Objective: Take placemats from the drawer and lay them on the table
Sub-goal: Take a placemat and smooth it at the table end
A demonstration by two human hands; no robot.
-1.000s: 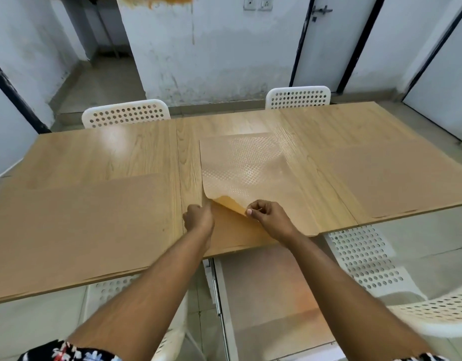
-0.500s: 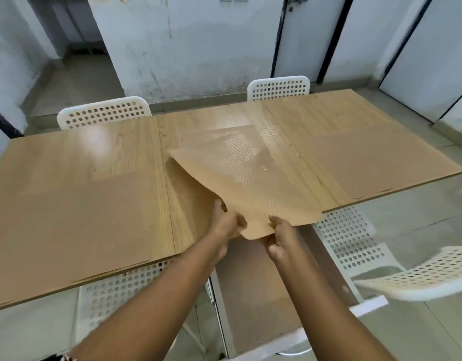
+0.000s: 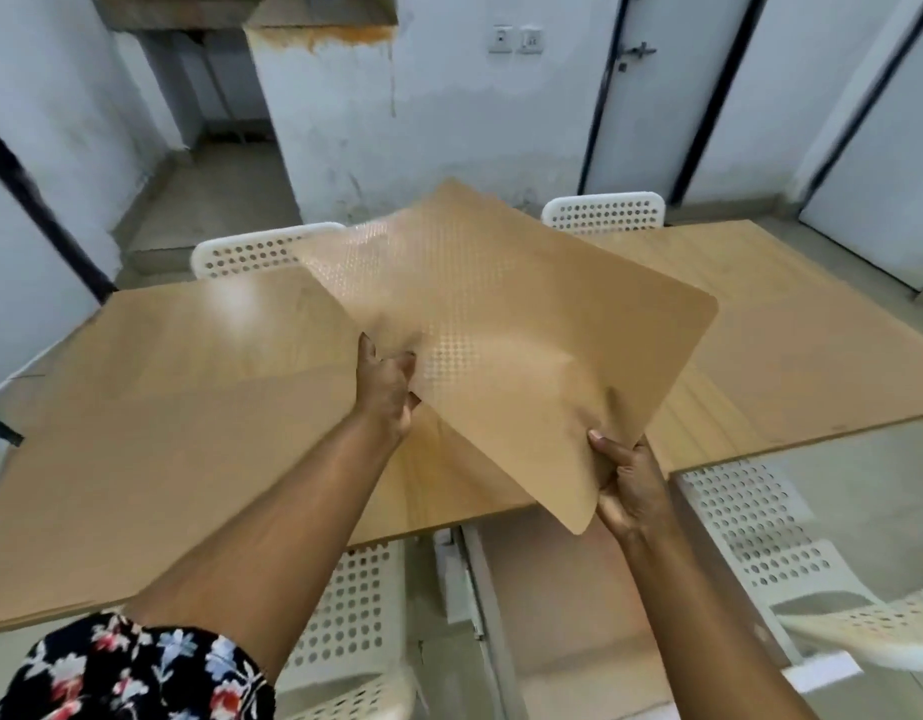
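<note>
1. While both hands grip it, the tan placemat (image 3: pixel 506 324) is held up in the air, tilted, above the middle of the wooden table (image 3: pixel 189 356), its dotted surface facing the camera
2. The left hand (image 3: pixel 389 389) is closed on the mat's left edge, thumb on the upper face and fingers curled beneath
3. The right hand (image 3: pixel 628 485) is closed on the mat's near corner, thumb pressed on top and fingers under it, just past the table's near edge
4. The mat's far corner rises in front of the back wall, and its right corner hangs over the right half of the table
5. A second tan placemat (image 3: pixel 137 459) lies flat along the near edge at the table's left end
6. A third placemat (image 3: pixel 812 366) lies flat at the near edge towards the right end
7. White perforated chairs stand around the table: two at the far edge (image 3: pixel 604 213), one tucked under the near edge (image 3: pixel 355 605), and one at the near right (image 3: pixel 750 522)
8. A floral sleeve (image 3: pixel 126 672) covers the left upper arm at the bottom left
</note>
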